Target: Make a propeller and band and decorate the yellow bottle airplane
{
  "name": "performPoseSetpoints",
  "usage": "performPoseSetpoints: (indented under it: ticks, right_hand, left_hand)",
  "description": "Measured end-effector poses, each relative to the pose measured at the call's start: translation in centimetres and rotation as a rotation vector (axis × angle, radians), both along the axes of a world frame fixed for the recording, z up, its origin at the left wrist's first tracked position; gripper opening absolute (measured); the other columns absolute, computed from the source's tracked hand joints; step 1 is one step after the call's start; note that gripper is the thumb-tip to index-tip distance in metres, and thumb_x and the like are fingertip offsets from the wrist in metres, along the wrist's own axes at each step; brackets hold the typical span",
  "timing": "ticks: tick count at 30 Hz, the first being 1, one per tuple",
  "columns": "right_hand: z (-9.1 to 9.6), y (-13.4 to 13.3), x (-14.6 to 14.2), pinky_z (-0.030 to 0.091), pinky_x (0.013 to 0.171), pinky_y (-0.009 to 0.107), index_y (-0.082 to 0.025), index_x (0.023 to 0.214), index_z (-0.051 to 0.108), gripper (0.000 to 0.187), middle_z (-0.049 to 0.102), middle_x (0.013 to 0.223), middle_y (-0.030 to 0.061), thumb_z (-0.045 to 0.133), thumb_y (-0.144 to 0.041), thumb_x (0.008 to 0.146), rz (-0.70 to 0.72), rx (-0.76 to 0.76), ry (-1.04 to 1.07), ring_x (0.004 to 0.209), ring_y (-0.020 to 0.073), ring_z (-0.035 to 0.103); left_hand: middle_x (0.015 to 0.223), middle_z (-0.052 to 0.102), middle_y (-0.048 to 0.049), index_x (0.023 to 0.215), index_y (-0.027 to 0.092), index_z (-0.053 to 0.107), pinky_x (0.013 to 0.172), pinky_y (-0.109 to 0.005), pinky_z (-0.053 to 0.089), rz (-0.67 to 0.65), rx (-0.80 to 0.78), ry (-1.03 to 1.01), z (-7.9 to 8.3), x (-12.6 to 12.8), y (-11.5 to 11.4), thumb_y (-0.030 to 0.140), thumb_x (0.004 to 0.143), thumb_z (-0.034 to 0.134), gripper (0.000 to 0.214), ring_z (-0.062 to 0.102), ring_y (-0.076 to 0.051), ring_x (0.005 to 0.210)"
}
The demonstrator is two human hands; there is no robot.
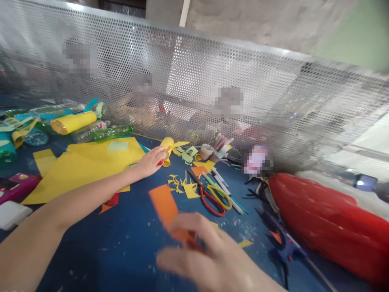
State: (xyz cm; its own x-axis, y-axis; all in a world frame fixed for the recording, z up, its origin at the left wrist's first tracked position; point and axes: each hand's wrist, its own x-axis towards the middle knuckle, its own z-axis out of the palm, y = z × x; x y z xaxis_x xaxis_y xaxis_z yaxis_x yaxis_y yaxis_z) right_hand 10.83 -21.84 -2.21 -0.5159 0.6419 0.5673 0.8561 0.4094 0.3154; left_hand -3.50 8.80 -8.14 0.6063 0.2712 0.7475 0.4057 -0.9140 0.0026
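At the far middle of the table, my left hand [152,160] has its fingers closed round the end of a small bottle wrapped in yellow paper [167,142], with yellow paper fins at its far end. A bit of red shows under the fingertips. My right hand [209,253], nearer and blurred, hovers over or touches an orange paper strip [164,202]; thumb and fingers are spread apart. Red-and-yellow-handled scissors [212,198] lie just beyond it. Yellow paper scraps [190,190] and several markers [223,184] are beside the scissors.
Large yellow sheets [88,170] lie under my left forearm. Plastic bottles [112,133] line the back left. At right are a blue glue gun [284,239] and a red bag [322,219]. A perforated metal screen [194,77] bounds the back, with people behind it.
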Motion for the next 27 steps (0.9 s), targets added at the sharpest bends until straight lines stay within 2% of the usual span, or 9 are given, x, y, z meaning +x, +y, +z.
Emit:
performPoseSetpoints:
  ticks: [4,8,10,13,15,18,20,22,27]
  right_hand:
    - [-0.1,3.9,0.1,0.056,0.065,0.036,-0.026,0.103,0.065,0.026,0.064,0.116,0.0103,0.058,-0.013,0.082,-0.135,-0.315,-0.104,0.087,0.0234,0.064]
    - [-3.1,3.8,-0.6,0.053,0.058,0.034,-0.026,0.107,0.062,0.03,0.06,0.124,0.0121,0.059,-0.013,0.081,-0.206,-0.468,-0.117,0.08,0.0235,0.064]
    - [-3.7,3.2,-1.0,0.053,0.055,0.033,-0.026,0.11,0.06,0.036,0.055,0.131,0.013,0.064,-0.014,0.077,-0.156,-0.548,-0.133,0.078,0.0242,0.066]
    - [-1.9,3.0,-0.9,0.054,0.067,0.032,-0.028,0.113,0.057,0.034,0.049,0.137,0.0102,0.064,-0.027,0.079,0.0,-0.696,0.02,0.093,0.0242,0.065]
    - [0.2,3.7,0.3,0.052,0.074,0.027,-0.027,0.11,0.058,0.024,0.06,0.125,0.0055,0.054,-0.03,0.087,0.036,-0.812,0.188,0.093,0.0186,0.065]
    - [2.6,6.2,4.5,0.046,0.059,0.023,-0.025,0.092,0.063,0.02,0.071,0.08,0.0004,0.044,-0.03,0.092,-0.262,-0.783,0.306,0.068,0.0157,0.066]
    - [2.9,8.2,8.5,0.042,0.058,0.025,-0.024,0.09,0.064,0.018,0.071,0.079,0.0028,0.046,-0.029,0.089,-0.533,-0.654,0.296,0.066,0.0185,0.065]
    - [2.2,9.8,12.6,0.04,0.058,0.027,-0.022,0.087,0.065,0.017,0.071,0.078,0.0059,0.048,-0.026,0.085,-0.732,-0.627,0.293,0.068,0.0211,0.065]
    - [-0.4,10.6,18.5,0.04,0.061,0.027,-0.018,0.074,0.066,0.014,0.071,0.075,0.0085,0.053,-0.022,0.078,-0.824,-0.657,0.344,0.072,0.0225,0.065]
  left_hand:
    - [0.116,0.052,-0.0127,0.106,0.015,0.054,0.094,-0.045,0.044,0.059,-0.024,0.055,-0.3,0.0,-0.3,0.016,0.077,0.054,0.028,0.05,-0.027,0.112]
    - [0.117,0.05,-0.0135,0.105,0.016,0.056,0.095,-0.049,0.041,0.084,-0.031,0.064,0.0,0.1,-1.1,0.035,0.072,0.065,0.039,0.047,-0.032,0.111]
    - [0.115,0.05,-0.0133,0.104,0.017,0.056,0.095,-0.049,0.04,0.073,-0.037,0.04,0.4,0.2,-1.6,0.04,0.074,0.064,0.039,0.047,-0.032,0.111]
    - [0.107,0.053,-0.0118,0.098,0.017,0.056,0.092,-0.046,0.041,0.055,-0.042,-0.035,1.3,0.5,-2.7,0.032,0.083,0.054,0.022,0.05,-0.028,0.104]
    - [0.096,0.056,-0.0088,0.096,0.017,0.055,0.087,-0.041,0.044,0.018,-0.067,-0.072,2.0,0.9,-3.9,0.029,0.087,0.048,0.016,0.053,-0.024,0.095]
    - [0.08,0.056,-0.0035,0.09,0.018,0.052,0.076,-0.034,0.046,-0.089,-0.209,-0.074,2.9,1.6,-6.5,0.031,0.09,0.043,0.016,0.054,-0.019,0.078]
    - [0.07,0.054,0.0001,0.09,0.019,0.051,0.064,-0.029,0.045,-0.15,-0.366,-0.031,3.2,2.0,-8.5,0.033,0.091,0.04,0.018,0.052,-0.015,0.065]
    - [0.074,0.056,-0.0015,0.089,0.018,0.051,0.065,-0.03,0.044,-0.206,-0.416,-0.007,3.2,2.3,-10.3,0.034,0.089,0.043,0.018,0.052,-0.016,0.069]
    - [0.076,0.056,-0.0057,0.071,0.018,0.052,0.07,-0.034,0.043,-0.449,-0.323,0.086,2.2,2.2,-13.0,0.032,0.078,0.049,0.017,0.048,-0.018,0.072]
